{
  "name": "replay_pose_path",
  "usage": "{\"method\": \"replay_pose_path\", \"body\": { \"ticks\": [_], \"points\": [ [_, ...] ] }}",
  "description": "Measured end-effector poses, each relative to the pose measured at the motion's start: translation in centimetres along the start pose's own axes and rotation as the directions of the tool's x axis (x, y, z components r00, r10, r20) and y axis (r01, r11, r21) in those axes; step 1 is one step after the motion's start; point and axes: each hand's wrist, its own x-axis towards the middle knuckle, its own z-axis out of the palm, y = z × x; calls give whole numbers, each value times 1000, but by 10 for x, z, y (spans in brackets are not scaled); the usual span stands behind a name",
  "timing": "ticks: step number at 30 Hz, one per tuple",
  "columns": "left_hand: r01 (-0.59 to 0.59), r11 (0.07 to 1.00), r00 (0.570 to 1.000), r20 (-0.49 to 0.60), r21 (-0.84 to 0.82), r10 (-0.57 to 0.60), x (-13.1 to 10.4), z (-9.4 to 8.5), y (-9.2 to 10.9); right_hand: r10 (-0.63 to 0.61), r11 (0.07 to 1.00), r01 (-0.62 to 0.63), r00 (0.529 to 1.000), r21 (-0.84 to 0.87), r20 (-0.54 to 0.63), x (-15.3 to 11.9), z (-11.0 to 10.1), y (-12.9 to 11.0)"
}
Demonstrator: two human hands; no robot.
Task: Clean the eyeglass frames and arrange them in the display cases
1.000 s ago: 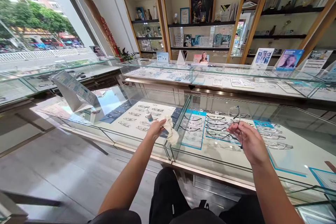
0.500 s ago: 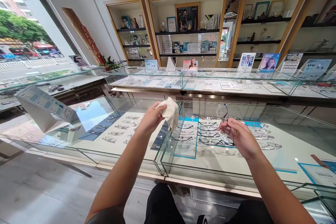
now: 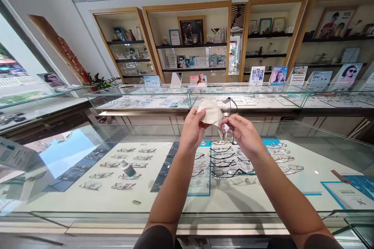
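A cream cleaning cloth (image 3: 210,113) is pinched in my left hand (image 3: 193,127), its jagged edge hanging over the fingers. Close beside it, my right hand (image 3: 242,131) grips a pair of dark-framed eyeglasses (image 3: 233,103) by the frame. One temple sticks up above the fingers. The cloth meets the glasses and hides part of them, so I cannot tell which lens it covers. Both hands are raised over a glass display case (image 3: 140,212). Below them lie rows of eyeglasses (image 3: 223,163) in the case.
A small white bottle (image 3: 127,168) stands left of my arms on the case. At the right lies a blue-edged card (image 3: 346,194) with a brown strip (image 3: 340,176) near it. A white sign stand (image 3: 14,153) is at the far left. Another glass case (image 3: 140,101) runs behind.
My hands have come together, the cloth moving right and the glasses left until they meet. The view has turned right and dropped slightly, showing more of the bottle.
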Motion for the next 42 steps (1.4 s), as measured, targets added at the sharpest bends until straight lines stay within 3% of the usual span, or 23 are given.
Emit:
{"method": "replay_pose_path", "body": {
  "ticks": [5,11,15,18,21,28,34,37,42],
  "points": [
    [-46,993,998,39,112,42,3,2,-11,-27,999,26,999,-21,-34,17,-6,9],
    [-138,933,989,102,333,110,-1,-2,-23,-142,990,135,967,-44,-212,32,-15,20],
    [-180,889,979,167,421,119,-8,5,-21,-176,984,169,952,-50,-251,36,-16,26],
    [-172,887,976,195,429,95,-8,8,-19,-153,988,153,961,-17,-229,36,-16,28],
    [-161,890,984,137,427,112,-4,3,-20,-81,996,86,974,15,-213,34,-17,30],
    [-168,902,985,46,398,164,6,-8,-19,-42,985,35,998,-167,-43,29,-15,36],
    [-270,853,961,78,446,264,4,-2,-13,-14,982,20,999,-190,29,30,-11,41],
    [-284,855,959,129,434,252,6,-6,-14,0,975,13,998,-222,57,31,-13,41],
    [-301,847,952,89,439,292,13,-14,-19,10,966,19,994,-260,108,31,-14,40]
  ]
}}
